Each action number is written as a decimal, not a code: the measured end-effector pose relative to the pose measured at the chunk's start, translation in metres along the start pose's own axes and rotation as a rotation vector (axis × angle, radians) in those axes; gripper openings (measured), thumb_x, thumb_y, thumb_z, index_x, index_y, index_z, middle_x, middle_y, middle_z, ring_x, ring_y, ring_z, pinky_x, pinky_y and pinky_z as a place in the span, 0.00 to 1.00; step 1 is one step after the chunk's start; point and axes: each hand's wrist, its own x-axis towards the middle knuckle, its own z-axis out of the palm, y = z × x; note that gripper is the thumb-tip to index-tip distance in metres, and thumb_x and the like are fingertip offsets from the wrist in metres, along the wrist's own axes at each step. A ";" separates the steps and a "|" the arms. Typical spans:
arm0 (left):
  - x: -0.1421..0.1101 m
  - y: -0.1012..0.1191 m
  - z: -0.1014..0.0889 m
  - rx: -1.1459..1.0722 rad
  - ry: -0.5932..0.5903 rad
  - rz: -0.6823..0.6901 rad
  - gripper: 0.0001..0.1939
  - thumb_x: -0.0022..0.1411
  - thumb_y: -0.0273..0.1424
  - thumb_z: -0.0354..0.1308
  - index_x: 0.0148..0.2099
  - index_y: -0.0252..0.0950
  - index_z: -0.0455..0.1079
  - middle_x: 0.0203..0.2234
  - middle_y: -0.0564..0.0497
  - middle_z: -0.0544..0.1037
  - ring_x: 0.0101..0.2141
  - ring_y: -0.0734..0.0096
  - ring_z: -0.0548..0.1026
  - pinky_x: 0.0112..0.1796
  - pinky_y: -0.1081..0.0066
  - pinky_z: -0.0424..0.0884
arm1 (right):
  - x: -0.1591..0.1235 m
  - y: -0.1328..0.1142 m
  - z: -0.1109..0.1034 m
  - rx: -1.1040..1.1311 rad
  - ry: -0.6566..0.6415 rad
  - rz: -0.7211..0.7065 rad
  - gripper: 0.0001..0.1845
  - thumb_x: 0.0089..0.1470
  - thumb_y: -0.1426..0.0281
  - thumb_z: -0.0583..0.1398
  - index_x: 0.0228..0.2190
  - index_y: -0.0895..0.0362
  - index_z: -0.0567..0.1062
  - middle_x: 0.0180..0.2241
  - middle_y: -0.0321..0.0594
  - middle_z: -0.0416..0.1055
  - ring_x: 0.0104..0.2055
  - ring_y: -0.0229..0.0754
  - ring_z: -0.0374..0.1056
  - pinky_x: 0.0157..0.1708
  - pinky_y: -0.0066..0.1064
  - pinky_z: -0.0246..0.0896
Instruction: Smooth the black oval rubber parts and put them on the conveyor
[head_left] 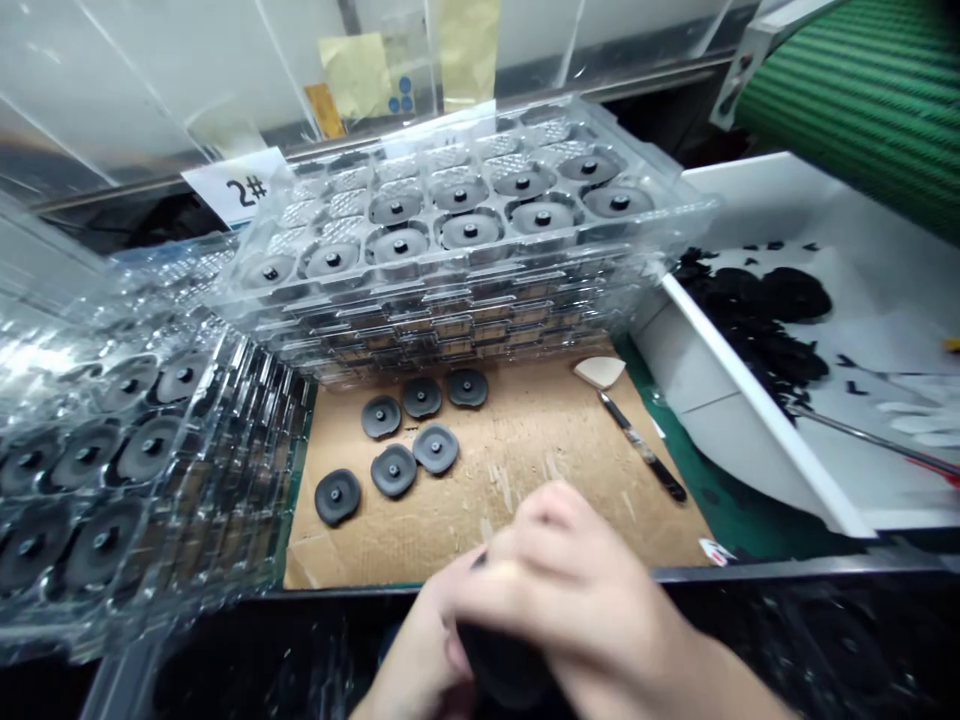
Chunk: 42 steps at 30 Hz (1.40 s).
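Head view: our left hand (427, 640) and right hand (574, 590) grip a part (508, 662) near the cardboard edge (352, 574); room between discs (394, 470) and knife (641, 444); sign (238, 185): "2#".

The right grip (581, 590) is blurred and covers part of the left grip (420, 640); the dark piece (510, 662) under it is too blurred to make out. Left trays (169, 560), bin (765, 405), green roll (862, 100) and red handle (946, 478) run out of view.
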 end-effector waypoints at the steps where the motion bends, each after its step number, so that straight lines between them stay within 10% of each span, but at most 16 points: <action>1: 0.000 -0.003 -0.002 -0.049 -0.010 -0.010 0.25 0.36 0.45 0.68 0.38 0.37 0.77 0.28 0.50 0.80 0.36 0.60 0.77 0.38 0.67 0.71 | -0.002 0.008 -0.003 0.045 -0.025 0.148 0.14 0.60 0.71 0.50 0.38 0.51 0.75 0.25 0.34 0.71 0.29 0.36 0.65 0.29 0.27 0.61; 6: -0.001 -0.011 -0.012 -0.325 -0.012 0.001 0.29 0.37 0.38 0.70 0.45 0.42 0.74 0.46 0.47 0.77 0.43 0.56 0.76 0.38 0.67 0.74 | -0.035 0.055 0.000 0.154 -0.105 0.729 0.15 0.58 0.70 0.51 0.45 0.55 0.72 0.35 0.40 0.71 0.24 0.34 0.68 0.20 0.24 0.65; 11: 0.004 -0.014 -0.024 -0.387 -0.032 -0.008 0.27 0.42 0.34 0.69 0.48 0.40 0.72 0.50 0.46 0.75 0.47 0.55 0.74 0.42 0.67 0.73 | -0.090 0.071 0.036 -0.033 -0.126 0.729 0.16 0.54 0.71 0.53 0.44 0.58 0.73 0.39 0.45 0.67 0.35 0.41 0.71 0.36 0.35 0.69; 18: 0.011 -0.018 -0.031 -0.467 0.025 0.036 0.18 0.52 0.33 0.62 0.47 0.38 0.73 0.49 0.44 0.75 0.51 0.55 0.71 0.48 0.66 0.69 | -0.112 0.064 0.054 -0.273 -0.078 0.699 0.24 0.55 0.69 0.54 0.53 0.60 0.66 0.43 0.52 0.63 0.34 0.45 0.70 0.30 0.39 0.70; 27: 0.009 -0.018 -0.025 -0.459 0.055 0.024 0.18 0.53 0.31 0.61 0.48 0.39 0.72 0.50 0.43 0.74 0.50 0.55 0.72 0.50 0.64 0.66 | -0.085 0.084 0.032 -0.188 0.039 0.645 0.16 0.58 0.67 0.51 0.43 0.61 0.72 0.32 0.44 0.73 0.29 0.40 0.71 0.31 0.33 0.69; 34: 0.011 -0.025 -0.017 -0.272 0.088 0.072 0.28 0.49 0.32 0.65 0.53 0.41 0.67 0.47 0.44 0.76 0.48 0.59 0.71 0.49 0.64 0.65 | -0.017 0.002 0.001 0.070 0.110 0.443 0.12 0.57 0.73 0.52 0.41 0.55 0.72 0.36 0.40 0.73 0.39 0.37 0.70 0.37 0.26 0.68; 39: 0.010 -0.024 -0.010 -0.176 0.200 0.060 0.23 0.48 0.31 0.65 0.48 0.39 0.71 0.41 0.45 0.79 0.44 0.59 0.74 0.50 0.63 0.65 | 0.004 -0.020 0.001 0.176 -0.158 0.428 0.13 0.53 0.79 0.53 0.34 0.55 0.75 0.30 0.35 0.73 0.30 0.32 0.70 0.31 0.21 0.66; 42: 0.008 -0.022 -0.007 -0.151 0.193 0.060 0.16 0.46 0.33 0.67 0.41 0.37 0.75 0.32 0.48 0.80 0.41 0.63 0.75 0.51 0.63 0.64 | 0.002 -0.018 0.006 0.055 0.064 0.362 0.14 0.56 0.77 0.51 0.40 0.59 0.74 0.33 0.41 0.73 0.34 0.37 0.70 0.35 0.28 0.67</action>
